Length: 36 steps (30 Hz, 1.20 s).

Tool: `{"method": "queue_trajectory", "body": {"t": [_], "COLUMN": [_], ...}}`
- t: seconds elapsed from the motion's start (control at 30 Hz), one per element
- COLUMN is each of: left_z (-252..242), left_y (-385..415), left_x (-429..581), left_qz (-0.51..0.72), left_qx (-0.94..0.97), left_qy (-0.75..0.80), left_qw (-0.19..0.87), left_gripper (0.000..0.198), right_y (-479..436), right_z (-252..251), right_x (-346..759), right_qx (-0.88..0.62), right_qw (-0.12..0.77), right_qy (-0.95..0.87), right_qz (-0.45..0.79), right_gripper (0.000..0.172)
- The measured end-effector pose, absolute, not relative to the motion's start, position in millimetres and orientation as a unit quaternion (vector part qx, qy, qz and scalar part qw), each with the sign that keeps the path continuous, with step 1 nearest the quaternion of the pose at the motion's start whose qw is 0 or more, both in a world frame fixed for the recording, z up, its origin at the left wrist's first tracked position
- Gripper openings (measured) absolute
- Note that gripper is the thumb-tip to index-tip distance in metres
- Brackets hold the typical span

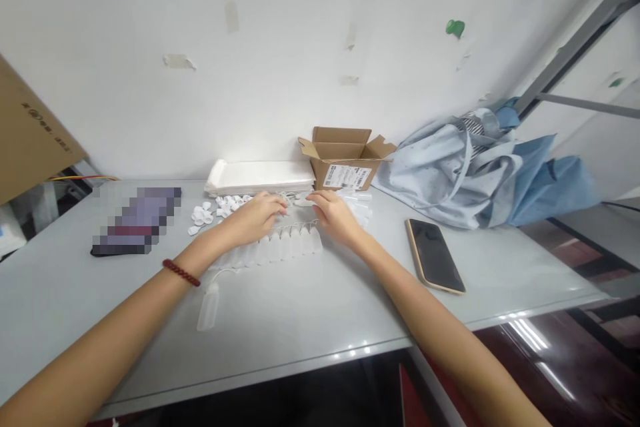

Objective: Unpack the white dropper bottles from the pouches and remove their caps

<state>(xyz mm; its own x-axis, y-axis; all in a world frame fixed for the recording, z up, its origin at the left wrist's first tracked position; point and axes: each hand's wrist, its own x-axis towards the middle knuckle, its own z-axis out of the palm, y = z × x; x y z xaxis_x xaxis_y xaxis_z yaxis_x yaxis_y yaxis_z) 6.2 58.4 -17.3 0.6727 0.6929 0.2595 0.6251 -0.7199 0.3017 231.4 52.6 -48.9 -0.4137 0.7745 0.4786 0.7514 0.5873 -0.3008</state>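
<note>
Above the middle of the table, my left hand [261, 215] is closed in a pinch, with something small and whitish at its fingertips. My right hand [334, 215] pinches too, close by on the right. Between the fingertips lies a small white piece [302, 201], too blurred to name. Just below the hands runs a row of translucent plastic tube-like pieces [285, 245] with thin ends towards the wall. One separate translucent piece [209, 307] with a thin bent white strand lies nearer the table's front. Small white curled pieces [201, 215] are heaped left of my left hand.
Behind the hands are a stack of white sheets [260, 177] and an opened cardboard box [345, 163] against the wall. More clear pieces [361, 203] lie beside the box. A phone [436, 255] and blue cloth bags [450, 173] are on the right, a blurred-out dark item [137, 221] left.
</note>
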Motion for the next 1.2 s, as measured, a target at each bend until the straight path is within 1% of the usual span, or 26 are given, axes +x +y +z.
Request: {"method": "queue_trajectory", "body": {"t": [0.1, 0.2, 0.37, 0.5, 0.6, 0.7, 0.8, 0.9, 1.0, 1.07, 1.2], "left_z": [-31, -34, -21, -15, -14, -14, -14, -14, -15, -15, -13], "left_y": [74, 73, 54, 45, 42, 39, 34, 29, 26, 24, 18], "left_x": [16, 17, 8, -5, -9, -7, -1, 5, 9, 10, 13], "left_qz": [0.163, 0.176, 0.296, 0.404, 0.449, 0.442, 0.435, 0.448, 0.478, 0.494, 0.488], "left_qx": [0.920, 0.915, 0.837, 0.743, 0.701, 0.709, 0.714, 0.695, 0.674, 0.661, 0.647], "left_qy": [0.344, 0.348, 0.430, 0.493, 0.510, 0.513, 0.508, 0.509, 0.502, 0.496, 0.501], "left_qw": [0.093, 0.103, 0.164, 0.206, 0.216, 0.197, 0.207, 0.238, 0.256, 0.270, 0.304], "left_gripper": [0.038, 0.036, 0.034, 0.026, 0.024, 0.020, 0.017, 0.014, 0.016, 0.018, 0.020], "right_y": [62, 64, 61, 59, 62, 64, 57, 42, 25, 17, 14], "right_z": [-56, -60, -58, -57, -60, -63, -58, -47, -35, -32, -33], "right_x": [242, 242, 237, 234, 232, 232, 228, 220, 210, 204, 200], "right_qx": [-0.479, -0.481, -0.488, -0.493, -0.504, -0.514, -0.501, -0.453, -0.408, -0.393, -0.376], "right_qw": [0.241, 0.211, 0.199, 0.191, 0.199, 0.238, 0.334, 0.428, 0.452, 0.458, 0.470], "right_qy": [-0.844, -0.851, -0.850, -0.849, -0.841, -0.824, -0.795, -0.763, -0.750, -0.743, -0.729], "right_qz": [0.013, 0.019, 0.003, 0.000, 0.011, 0.025, 0.074, 0.175, 0.257, 0.288, 0.327], "right_gripper": [0.036, 0.036, 0.032, 0.029, 0.025, 0.023, 0.019, 0.014, 0.018, 0.019, 0.020]}}
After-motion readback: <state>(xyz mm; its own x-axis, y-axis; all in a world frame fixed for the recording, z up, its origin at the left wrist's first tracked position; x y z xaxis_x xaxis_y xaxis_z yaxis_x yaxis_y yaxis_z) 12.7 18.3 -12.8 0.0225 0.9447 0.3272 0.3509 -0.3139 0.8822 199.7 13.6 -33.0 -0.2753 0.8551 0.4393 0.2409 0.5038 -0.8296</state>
